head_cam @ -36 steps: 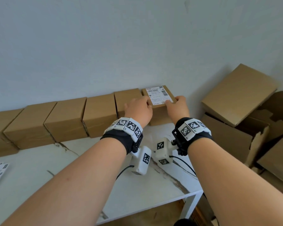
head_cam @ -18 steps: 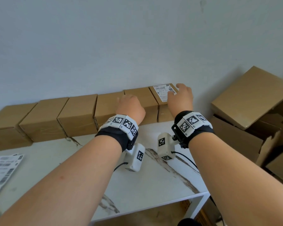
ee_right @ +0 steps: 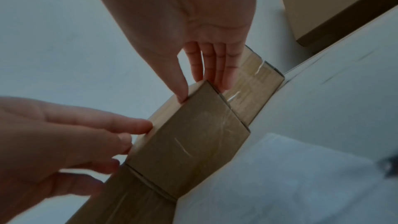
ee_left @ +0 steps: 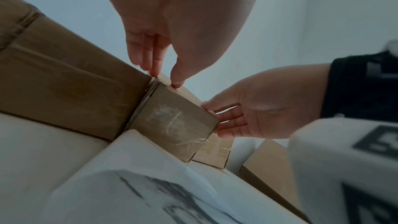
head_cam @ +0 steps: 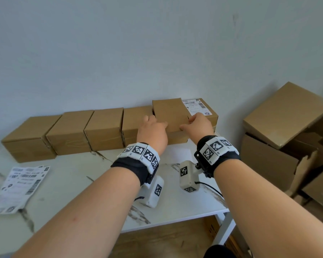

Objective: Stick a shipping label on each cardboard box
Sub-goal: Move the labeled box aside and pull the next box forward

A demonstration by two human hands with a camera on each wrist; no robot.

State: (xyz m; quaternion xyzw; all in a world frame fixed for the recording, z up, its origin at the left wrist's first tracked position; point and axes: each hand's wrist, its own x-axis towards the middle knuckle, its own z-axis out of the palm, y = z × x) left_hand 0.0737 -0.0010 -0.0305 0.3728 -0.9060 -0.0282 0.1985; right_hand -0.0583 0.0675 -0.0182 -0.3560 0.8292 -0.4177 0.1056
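The plain brown cardboard box (head_cam: 171,113) second from the right end of the row is held from both sides. The left hand (head_cam: 152,130) has its fingers (ee_left: 150,55) curled down into the gap on the box's left side with the thumb on the top front edge. The right hand (head_cam: 198,123) has its fingers (ee_right: 215,62) slipped between this box and the labelled brown cardboard box (head_cam: 203,113) to its right, thumb on the near top corner. Both sets of fingers are thus clamped on the held box.

The held box is seen raised or tipped slightly against its neighbours in the row; whether it is clear of the white marble-patterned surface (head_cam: 78,183) cannot be told. The step in hand is judged to be drawing this box out for labelling. An even grip from both sides is advised, with the box brought straight out so that the labelled box is not dragged along.

The held box is a small unmarked carton, top face bare, clear tape glinting across its front face. The white printed shipping label (head_cam: 196,107) on the box to its right lies flat on that top face. A loose sheaf of white printed labels (head_cam: 21,185) lies on the surface well to the left of the held box. Four more unlabelled boxes are ranged to its left.
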